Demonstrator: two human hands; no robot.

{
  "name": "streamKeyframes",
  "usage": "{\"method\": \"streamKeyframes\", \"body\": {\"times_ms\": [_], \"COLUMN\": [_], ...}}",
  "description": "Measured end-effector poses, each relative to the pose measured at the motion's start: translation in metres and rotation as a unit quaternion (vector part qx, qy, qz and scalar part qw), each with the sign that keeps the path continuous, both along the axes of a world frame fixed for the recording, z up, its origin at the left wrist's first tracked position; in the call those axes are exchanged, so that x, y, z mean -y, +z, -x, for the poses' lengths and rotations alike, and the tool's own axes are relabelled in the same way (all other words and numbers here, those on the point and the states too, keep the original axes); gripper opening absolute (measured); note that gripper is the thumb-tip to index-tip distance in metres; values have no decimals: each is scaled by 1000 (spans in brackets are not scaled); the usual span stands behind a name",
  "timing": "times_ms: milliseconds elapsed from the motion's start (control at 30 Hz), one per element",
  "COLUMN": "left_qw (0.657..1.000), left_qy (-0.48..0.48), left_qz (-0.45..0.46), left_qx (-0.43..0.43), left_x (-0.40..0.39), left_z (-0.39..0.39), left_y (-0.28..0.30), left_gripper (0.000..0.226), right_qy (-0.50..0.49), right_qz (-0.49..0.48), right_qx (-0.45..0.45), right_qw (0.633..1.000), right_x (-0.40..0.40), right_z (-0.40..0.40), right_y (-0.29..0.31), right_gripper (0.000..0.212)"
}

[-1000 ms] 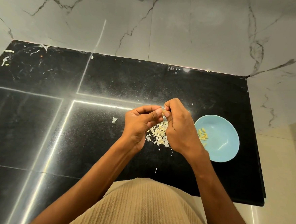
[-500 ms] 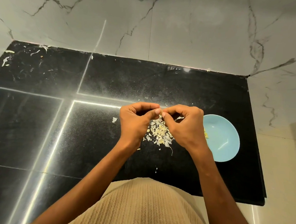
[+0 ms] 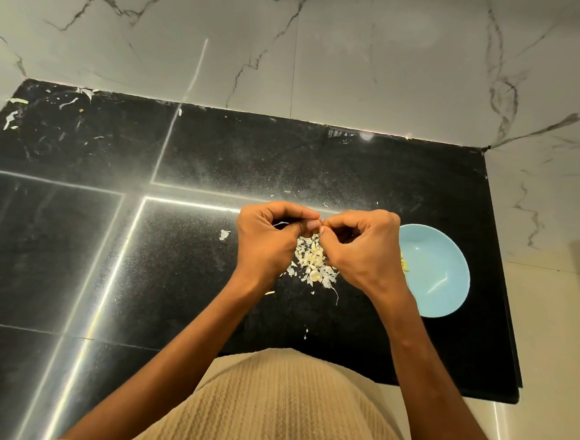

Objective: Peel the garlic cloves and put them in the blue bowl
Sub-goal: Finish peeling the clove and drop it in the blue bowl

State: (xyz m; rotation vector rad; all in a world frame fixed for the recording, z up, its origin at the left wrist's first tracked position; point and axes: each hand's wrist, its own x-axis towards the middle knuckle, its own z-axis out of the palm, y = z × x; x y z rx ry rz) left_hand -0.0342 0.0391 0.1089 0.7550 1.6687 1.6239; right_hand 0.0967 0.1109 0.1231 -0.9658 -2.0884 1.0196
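Peeling is under way: we are holding both hands together above the black bench (image 3: pixel 181 281), the left hand (image 3: pixel 266 242) and the right hand (image 3: pixel 362 252) curled so that thumb and forefinger tips are meeting at the middle. Each grip is closed in a pinch at that meeting point, and we judge that a garlic clove (image 3: pixel 319 226) is sitting there, though only a sliver is showing between the tips and we cannot tell how much skin is clinging to it. Directly below the hands, a pile of peelings (image 3: pixel 314 262) is lying on the bench, with a stray flake (image 3: pixel 224 235) just to its left. The blue bowl (image 3: pixel 439 275) is standing just beside the right hand, its near edge hidden by that hand, and a few peeled cloves (image 3: pixel 404 262) are lying at its left side. Compared with a second ago, we are carrying the right hand lower and further right, so it is now covering more of the bowl's contents, while the left hand is keeping close to the same spot. Next, we judge, the skin is needing to come free and fall on the pile, and the right hand is needing only a short reach right to drop the clove in the bowl.
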Motion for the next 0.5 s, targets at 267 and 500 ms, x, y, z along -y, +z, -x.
{"method": "streamKeyframes", "body": {"times_ms": [267, 500], "left_qw": [992, 989], "left_qy": [-33, -55], "left_qz": [-30, -39], "left_qx": [115, 129], "left_x": [1, 2], "left_z": [1, 1], "left_y": [1, 3], "left_gripper": [16, 21], "right_qy": [-26, -24], "right_qz": [99, 93], "right_qx": [-53, -52], "right_qw": [993, 994], "right_x": [-3, -3], "right_z": [-2, -4], "right_y": [1, 0], "right_gripper": [15, 12]}}
